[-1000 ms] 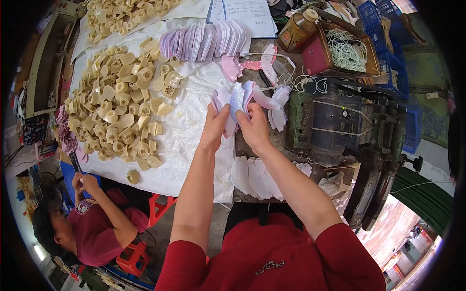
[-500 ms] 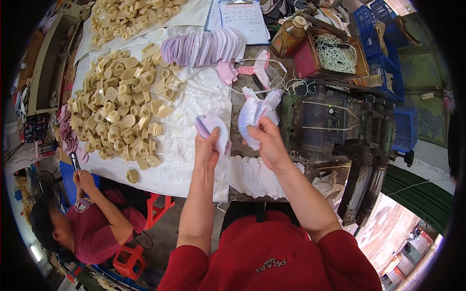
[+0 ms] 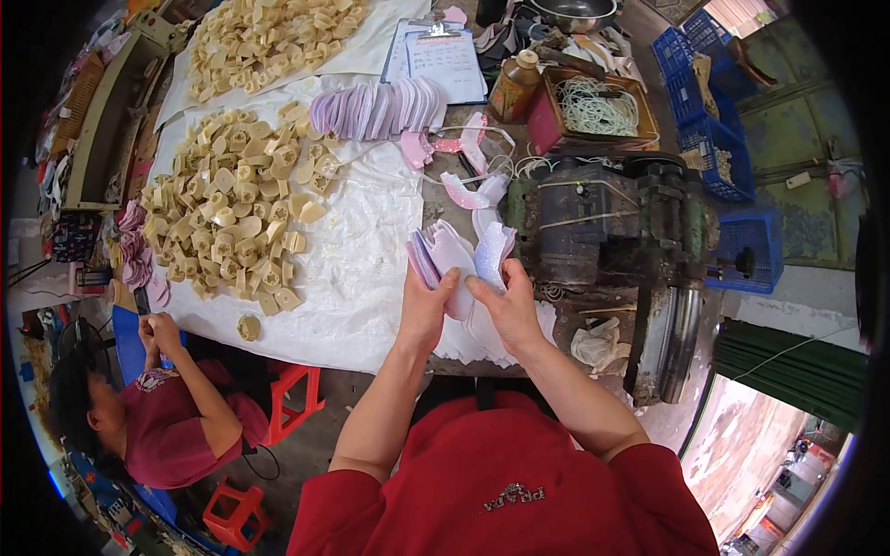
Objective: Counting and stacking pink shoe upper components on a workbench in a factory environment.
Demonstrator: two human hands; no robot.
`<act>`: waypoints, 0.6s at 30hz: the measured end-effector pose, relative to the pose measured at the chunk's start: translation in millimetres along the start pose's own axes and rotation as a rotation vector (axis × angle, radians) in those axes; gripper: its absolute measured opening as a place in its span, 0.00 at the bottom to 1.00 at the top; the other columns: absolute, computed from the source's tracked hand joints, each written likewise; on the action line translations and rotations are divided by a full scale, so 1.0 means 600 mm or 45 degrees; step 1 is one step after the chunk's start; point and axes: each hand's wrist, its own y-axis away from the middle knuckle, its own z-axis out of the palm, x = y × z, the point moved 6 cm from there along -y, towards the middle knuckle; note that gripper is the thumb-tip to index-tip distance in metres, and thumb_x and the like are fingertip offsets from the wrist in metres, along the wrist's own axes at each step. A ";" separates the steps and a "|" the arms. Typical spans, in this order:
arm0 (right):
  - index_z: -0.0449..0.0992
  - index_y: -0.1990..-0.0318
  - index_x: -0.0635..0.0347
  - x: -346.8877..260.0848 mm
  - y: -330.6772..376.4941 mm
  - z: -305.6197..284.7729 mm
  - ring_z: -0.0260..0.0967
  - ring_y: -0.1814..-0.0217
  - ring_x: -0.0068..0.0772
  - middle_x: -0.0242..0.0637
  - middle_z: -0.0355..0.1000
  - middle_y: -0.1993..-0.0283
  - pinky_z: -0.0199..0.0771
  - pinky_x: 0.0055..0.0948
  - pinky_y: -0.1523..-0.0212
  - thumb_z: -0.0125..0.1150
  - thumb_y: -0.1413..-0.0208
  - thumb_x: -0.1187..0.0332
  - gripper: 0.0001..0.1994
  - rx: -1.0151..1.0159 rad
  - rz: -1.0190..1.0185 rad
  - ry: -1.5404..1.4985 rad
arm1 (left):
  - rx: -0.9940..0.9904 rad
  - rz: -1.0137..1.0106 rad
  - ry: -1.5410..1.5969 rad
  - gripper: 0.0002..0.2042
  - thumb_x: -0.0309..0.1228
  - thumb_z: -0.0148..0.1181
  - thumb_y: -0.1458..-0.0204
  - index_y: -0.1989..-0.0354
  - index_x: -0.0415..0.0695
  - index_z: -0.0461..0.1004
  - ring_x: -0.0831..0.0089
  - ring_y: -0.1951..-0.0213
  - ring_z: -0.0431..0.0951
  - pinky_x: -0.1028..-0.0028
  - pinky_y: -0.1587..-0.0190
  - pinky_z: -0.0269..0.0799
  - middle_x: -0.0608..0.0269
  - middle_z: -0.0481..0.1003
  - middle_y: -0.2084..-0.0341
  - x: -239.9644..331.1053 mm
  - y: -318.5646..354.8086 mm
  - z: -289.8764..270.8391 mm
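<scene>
My left hand (image 3: 425,304) is closed around a small stack of pale lilac, curved cut pieces (image 3: 443,248), fanned upright at their top edges. Close beside it, my right hand (image 3: 510,313) grips glittery lilac curved pieces (image 3: 494,248). Both thumbs press on the near faces, and the two bundles touch or overlap in the middle. Beneath the hands, a fanned row of whitish cut pieces (image 3: 482,341) lies along the bench's near edge, partly hidden by them. Just beyond are loose pink-and-lilac curved pieces (image 3: 464,192).
Beige moulded pieces like shoe heels (image 3: 222,204) are heaped on the white sheet (image 3: 357,278) at left. A lilac row of pieces (image 3: 378,109) and a clipboard (image 3: 445,63) lie beyond. A greasy machine (image 3: 593,222) stands right. A co-worker (image 3: 185,412) sits at left.
My hands, apart with a bundle in each, have come together so that the bundles meet. The right hand moved inward, and the whole view shifted slightly.
</scene>
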 end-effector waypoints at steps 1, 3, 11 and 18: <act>0.66 0.54 0.65 -0.006 0.006 -0.005 0.64 0.53 0.25 0.37 0.67 0.55 0.65 0.25 0.51 0.68 0.53 0.68 0.22 0.007 -0.053 0.083 | -0.011 0.004 -0.018 0.27 0.24 0.59 0.50 0.41 0.40 0.57 0.72 0.52 0.70 0.71 0.49 0.66 0.60 0.68 0.53 0.000 0.007 0.007; 0.66 0.54 0.65 -0.014 0.019 -0.013 0.64 0.53 0.25 0.37 0.67 0.55 0.65 0.25 0.51 0.69 0.53 0.69 0.21 0.016 -0.119 0.165 | -0.030 0.017 -0.037 0.27 0.25 0.59 0.49 0.41 0.41 0.56 0.72 0.52 0.69 0.71 0.48 0.66 0.61 0.68 0.53 0.002 0.020 0.024; 0.66 0.56 0.66 -0.039 0.055 -0.068 0.67 0.59 0.23 0.36 0.69 0.58 0.70 0.25 0.57 0.69 0.55 0.74 0.20 0.105 -0.291 0.383 | -0.196 -0.106 0.245 0.23 0.33 0.59 0.45 0.43 0.42 0.59 0.71 0.54 0.71 0.67 0.50 0.69 0.62 0.69 0.54 -0.012 0.063 0.054; 0.64 0.54 0.65 -0.067 0.100 -0.075 0.71 0.57 0.30 0.39 0.70 0.56 0.74 0.30 0.55 0.66 0.54 0.77 0.21 -0.053 0.022 -0.471 | -0.327 -0.364 0.696 0.28 0.44 0.62 0.50 0.44 0.45 0.62 0.62 0.50 0.72 0.58 0.45 0.66 0.57 0.71 0.55 -0.026 0.108 0.080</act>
